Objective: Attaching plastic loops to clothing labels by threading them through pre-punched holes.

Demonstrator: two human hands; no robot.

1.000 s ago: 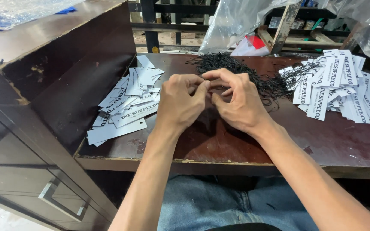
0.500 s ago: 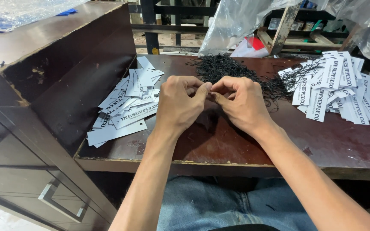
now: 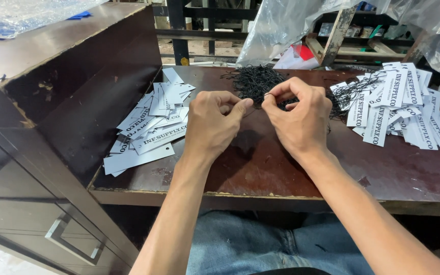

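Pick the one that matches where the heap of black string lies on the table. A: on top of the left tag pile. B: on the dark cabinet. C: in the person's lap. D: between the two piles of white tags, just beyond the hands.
D: the heap of black string lies on the table beyond both hands, with one tag pile to its left and the other tag pile to its right.

Thin black string pinched btwn fingertips, just above black string heap.

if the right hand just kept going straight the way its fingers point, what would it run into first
The right hand has its fingertips aimed left at the left hand, nearly touching it around a thin black string. It would likely meet the left hand's thumb and forefinger first; depth is unclear.
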